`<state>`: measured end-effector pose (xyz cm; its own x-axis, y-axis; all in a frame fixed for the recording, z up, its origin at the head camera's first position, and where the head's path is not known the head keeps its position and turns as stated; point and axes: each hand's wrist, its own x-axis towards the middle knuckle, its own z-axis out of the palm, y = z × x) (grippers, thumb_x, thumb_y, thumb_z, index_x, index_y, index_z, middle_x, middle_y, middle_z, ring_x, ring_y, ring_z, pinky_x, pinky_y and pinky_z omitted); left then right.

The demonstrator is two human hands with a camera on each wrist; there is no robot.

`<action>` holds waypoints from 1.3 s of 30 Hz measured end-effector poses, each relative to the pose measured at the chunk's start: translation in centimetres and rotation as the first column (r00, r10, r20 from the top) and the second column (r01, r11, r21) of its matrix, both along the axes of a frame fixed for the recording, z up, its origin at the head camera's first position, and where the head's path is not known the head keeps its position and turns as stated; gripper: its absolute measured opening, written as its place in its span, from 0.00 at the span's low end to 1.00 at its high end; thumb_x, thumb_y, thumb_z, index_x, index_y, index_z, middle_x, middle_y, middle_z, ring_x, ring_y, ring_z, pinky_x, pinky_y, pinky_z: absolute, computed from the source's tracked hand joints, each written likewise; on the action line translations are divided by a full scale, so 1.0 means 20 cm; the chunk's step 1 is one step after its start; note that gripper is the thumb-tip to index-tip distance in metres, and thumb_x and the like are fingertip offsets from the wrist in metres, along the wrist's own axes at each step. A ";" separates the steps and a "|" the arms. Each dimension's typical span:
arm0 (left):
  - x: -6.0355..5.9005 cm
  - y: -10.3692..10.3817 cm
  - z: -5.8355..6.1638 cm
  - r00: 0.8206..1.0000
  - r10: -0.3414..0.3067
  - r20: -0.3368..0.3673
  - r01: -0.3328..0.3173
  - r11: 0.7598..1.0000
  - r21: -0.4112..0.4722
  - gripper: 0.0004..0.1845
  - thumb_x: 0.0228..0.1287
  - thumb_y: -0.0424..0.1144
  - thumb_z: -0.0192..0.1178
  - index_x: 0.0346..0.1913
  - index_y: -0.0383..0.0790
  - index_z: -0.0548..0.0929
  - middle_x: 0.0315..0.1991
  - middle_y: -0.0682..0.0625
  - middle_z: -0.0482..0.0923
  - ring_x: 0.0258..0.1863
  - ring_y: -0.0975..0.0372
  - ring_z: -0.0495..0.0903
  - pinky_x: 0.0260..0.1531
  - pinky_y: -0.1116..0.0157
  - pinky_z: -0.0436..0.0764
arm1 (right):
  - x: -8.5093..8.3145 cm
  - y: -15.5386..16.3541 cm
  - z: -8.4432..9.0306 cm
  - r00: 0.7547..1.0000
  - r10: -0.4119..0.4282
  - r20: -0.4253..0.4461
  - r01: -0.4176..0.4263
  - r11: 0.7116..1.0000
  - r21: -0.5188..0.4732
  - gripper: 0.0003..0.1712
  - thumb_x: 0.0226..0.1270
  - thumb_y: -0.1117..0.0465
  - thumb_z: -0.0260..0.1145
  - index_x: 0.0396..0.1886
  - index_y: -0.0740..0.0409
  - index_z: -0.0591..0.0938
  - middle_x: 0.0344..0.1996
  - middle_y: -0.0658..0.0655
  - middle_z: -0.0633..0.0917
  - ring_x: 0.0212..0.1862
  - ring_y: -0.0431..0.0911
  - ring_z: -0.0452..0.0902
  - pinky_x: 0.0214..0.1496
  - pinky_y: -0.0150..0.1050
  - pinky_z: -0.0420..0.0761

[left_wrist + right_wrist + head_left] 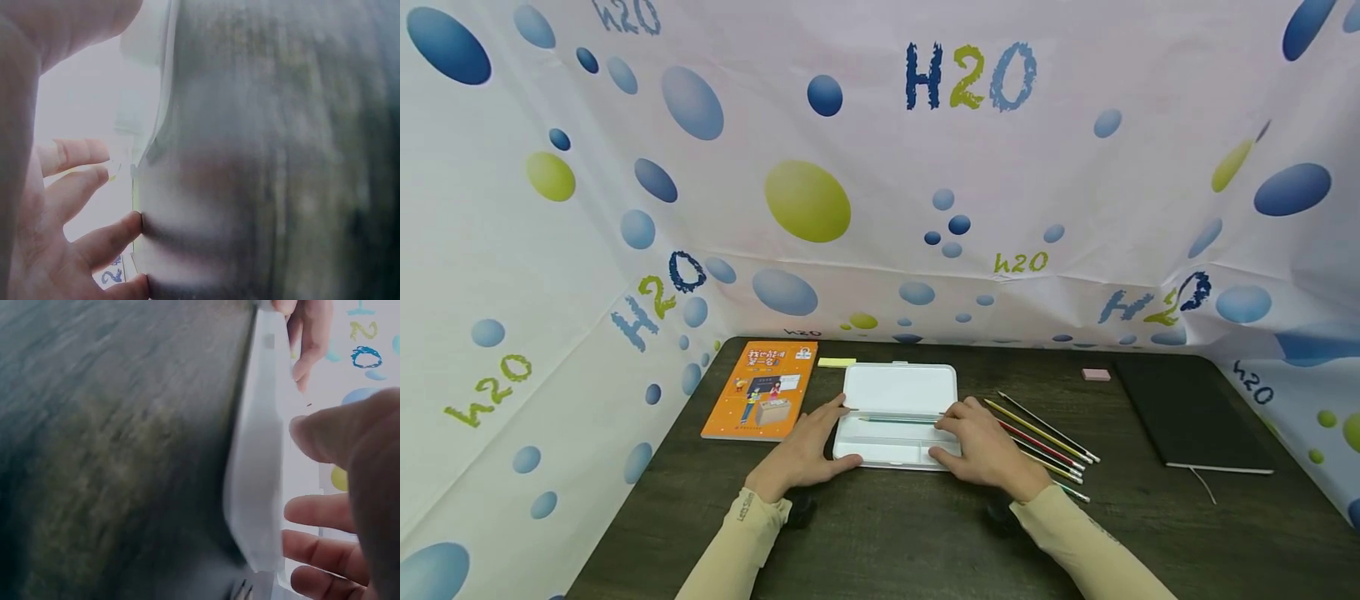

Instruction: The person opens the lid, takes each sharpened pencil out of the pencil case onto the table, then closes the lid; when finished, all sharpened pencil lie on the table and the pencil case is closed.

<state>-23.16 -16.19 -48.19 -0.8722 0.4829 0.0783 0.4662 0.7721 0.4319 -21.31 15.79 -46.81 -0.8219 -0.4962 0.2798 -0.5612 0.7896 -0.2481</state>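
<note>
Looking over the dark tabletop from my remote station, I see first the black notebook near the right edge and the orange book near the left edge. Between them, close to the middle, lies the white pencil case, open, with its lid laid flat toward the far edge and its tray toward the person. One teal pencil lies along the tray already. A row of loose pencils lies on the tabletop just beside the case on its right side, so I judge the filling is only started and most of it is left.

The left hand rests at the left end of the case, fingers quite straight, touching its wall and gripping nothing. The right hand lies at the right end, fingers relaxed over the tray edge; I believe it holds nothing, though the fingertips at the pencil end are small to see. Both wrist views are blurred and show only the thin white edge of the case beside spread fingers.

A yellow sticky pad and a pink eraser lie near the far edge.
</note>
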 end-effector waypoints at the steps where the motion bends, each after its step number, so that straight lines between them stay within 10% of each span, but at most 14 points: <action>1: 0.00 0.00 0.00 1.000 0.002 0.002 -0.002 1.000 -0.001 0.45 0.59 0.66 0.64 0.72 0.42 0.69 0.78 0.46 0.54 0.74 0.50 0.59 0.70 0.36 0.53 | 0.00 0.00 0.00 1.000 0.008 -0.004 -0.008 1.000 0.009 0.23 0.61 0.45 0.72 0.48 0.57 0.88 0.45 0.53 0.83 0.45 0.47 0.71 0.45 0.44 0.75; 14: 0.00 0.00 0.00 1.000 0.004 -0.002 -0.004 1.000 -0.013 0.45 0.59 0.67 0.63 0.72 0.42 0.68 0.78 0.46 0.53 0.74 0.50 0.59 0.70 0.37 0.53 | -0.01 0.01 -0.04 0.993 0.105 -0.062 -0.105 0.994 0.002 0.09 0.61 0.59 0.73 0.40 0.56 0.91 0.34 0.50 0.83 0.35 0.44 0.70 0.38 0.39 0.72; 39: -0.01 0.00 -0.02 1.000 0.003 -0.008 -0.003 1.000 -0.020 0.46 0.58 0.69 0.62 0.73 0.44 0.67 0.78 0.48 0.52 0.74 0.51 0.58 0.70 0.37 0.53 | -0.06 0.04 -0.02 0.967 0.062 0.248 -0.020 0.985 -0.169 0.04 0.62 0.67 0.70 0.35 0.55 0.87 0.30 0.45 0.82 0.31 0.38 0.72 0.38 0.40 0.75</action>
